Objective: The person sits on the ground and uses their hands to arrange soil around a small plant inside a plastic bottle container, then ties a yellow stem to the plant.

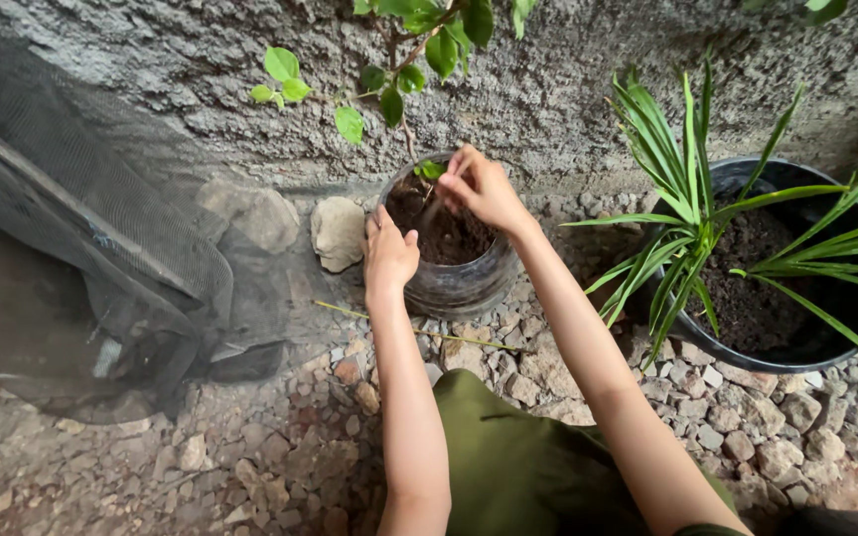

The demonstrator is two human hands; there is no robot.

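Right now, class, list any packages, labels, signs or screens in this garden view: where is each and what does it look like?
None: no package, label, sign or screen shows.
Nearest things are containers:
Clear plastic pot, centre by the wall, round, dark soil inside; left hand on its rim, right hand over the soil.
Black pot, right, round, holding a long-leaved green plant.
Black mesh netting, left, draped on the gravel.

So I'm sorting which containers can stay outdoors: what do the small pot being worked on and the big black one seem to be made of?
The small pot looks like clear, glossy plastic: soil shows through its wall. The left hand grips its rim. The big black pot seems to be smooth moulded plastic with a thin, even rim, though that is less certain.
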